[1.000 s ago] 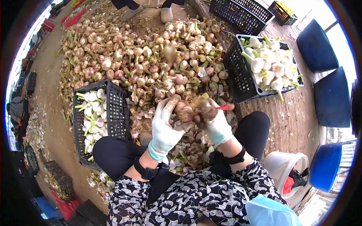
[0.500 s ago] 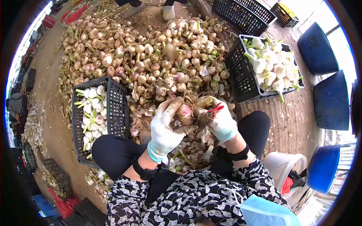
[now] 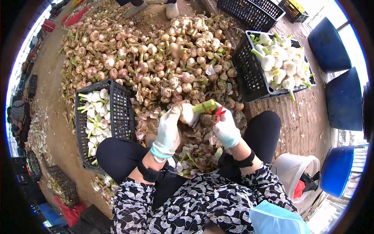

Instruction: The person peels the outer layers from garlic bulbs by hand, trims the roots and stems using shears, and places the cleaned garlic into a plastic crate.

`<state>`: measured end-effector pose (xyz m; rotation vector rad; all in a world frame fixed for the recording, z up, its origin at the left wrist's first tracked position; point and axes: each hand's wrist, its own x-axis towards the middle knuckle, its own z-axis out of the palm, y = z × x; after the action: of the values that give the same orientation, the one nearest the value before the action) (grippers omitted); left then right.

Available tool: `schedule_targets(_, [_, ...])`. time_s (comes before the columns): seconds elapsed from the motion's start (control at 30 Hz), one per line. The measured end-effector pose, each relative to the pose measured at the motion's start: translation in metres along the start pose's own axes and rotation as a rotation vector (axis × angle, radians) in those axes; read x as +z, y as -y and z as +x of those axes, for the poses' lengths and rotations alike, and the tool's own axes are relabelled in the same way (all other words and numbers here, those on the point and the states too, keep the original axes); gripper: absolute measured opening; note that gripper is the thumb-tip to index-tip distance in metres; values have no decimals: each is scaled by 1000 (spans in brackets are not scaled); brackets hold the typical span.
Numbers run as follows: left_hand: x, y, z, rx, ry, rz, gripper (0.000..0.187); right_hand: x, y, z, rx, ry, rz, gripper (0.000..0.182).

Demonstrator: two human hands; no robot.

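Note:
A garlic bulb with a thick green stem is held between both hands, its near side now showing white. My left hand, in a white glove with a pale blue cuff, is closed around the bulb's left side. At the stem end, my right hand is closed, with brown outer skin hanging by its thumb. That glove has a red tie round a finger or thumb. Just beyond the hands spreads a heap of unpeeled garlic. Loose peeled skins lie below, between my knees.
At left stands a black crate of white, stemmed garlic. Another black crate, heaped with white bulbs, is at right. Blue tubs and a white bucket line the right side. Another person's shoes show beyond the heap.
The bulb has gone from purplish, skin-covered to white on its visible side. My left hand has turned and closed around it, and the green stem shows more clearly.

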<state>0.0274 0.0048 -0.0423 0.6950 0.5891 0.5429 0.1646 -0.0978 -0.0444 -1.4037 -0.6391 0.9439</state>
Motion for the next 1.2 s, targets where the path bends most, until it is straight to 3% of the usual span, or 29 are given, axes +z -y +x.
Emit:
schedule_targets(0.03, [6,-1,-3,-5,-1,1,41,0,0,0,45,38,48,35])
schedule_targets(0.1, [18,0,-8,197,-22,462,42,-2,2,0,91,75,95,31])
schedule_targets(0.13, [16,2,-8,197,-20,463,42,-3,6,0,-45,46,-86,29])
schedule_targets(0.2, [14,2,-8,371,12,783,46,-3,17,0,-315,-13,-445,25])
schedule_targets(0.23, [18,-10,-14,214,60,608,49,-5,24,1,-586,50,-587,20])
schedule_targets(0.27, [13,-15,-12,93,135,404,53,-8,33,-4,-584,51,-585,20])
schedule_targets(0.33, [7,-19,-14,-105,232,120,58,-18,46,-13,132,253,147,17])
schedule_targets(0.37, [9,-21,-14,-106,232,119,58,-26,17,-7,-63,272,291,16])
schedule_targets(0.4, [16,-27,-14,-134,210,58,61,-14,31,-21,163,49,760,18])
schedule_targets(0.47, [18,-26,-12,-162,191,0,65,-12,21,-18,136,61,746,18])
schedule_targets(0.53, [14,-14,-9,55,208,354,69,-21,29,-10,-79,245,-206,18])
schedule_targets(0.57, [14,-11,-13,191,139,571,72,-11,-2,-15,-38,128,390,19])
schedule_targets(0.67, [9,-14,-15,24,166,346,69,-31,15,4,-98,88,172,26])
schedule_targets(0.7, [12,-14,-16,8,193,178,68,-42,-8,16,-19,-231,206,28])
schedule_targets(0.73, [10,-15,-13,23,191,176,68,-45,-4,18,-41,-236,210,28])
schedule_targets(0.8, [2,-16,-11,-15,224,144,70,-45,-16,10,-231,29,-518,26])
schedule_targets(0.83, [3,-18,-12,31,209,282,72,-37,-8,-2,-102,261,-831,28])
schedule_targets(0.87, [2,-19,-9,25,213,283,72,-36,-29,-10,-126,387,-823,21])
schedule_targets(0.93, [0,-20,-6,106,246,499,72,-36,-22,-2,59,543,-1102,18])
schedule_targets(1.0, [-3,-22,-4,135,207,521,73,-40,-10,5,137,364,-876,17])
schedule_targets(1.03, [-6,-21,-3,167,209,593,71,-38,-6,11,102,353,-598,29])
schedule_targets(1.07, [-7,-19,-3,197,212,665,70,-37,0,13,84,261,-583,44])
schedule_targets(1.1, [1,-22,-6,81,236,592,66,-30,4,13,1,229,-487,44])
schedule_targets(1.13, [2,-20,-3,112,293,685,63,-25,7,12,-82,195,-390,44])
schedule_targets(1.2, [9,-26,-11,-100,250,467,60,-13,19,10,0,218,-296,32])
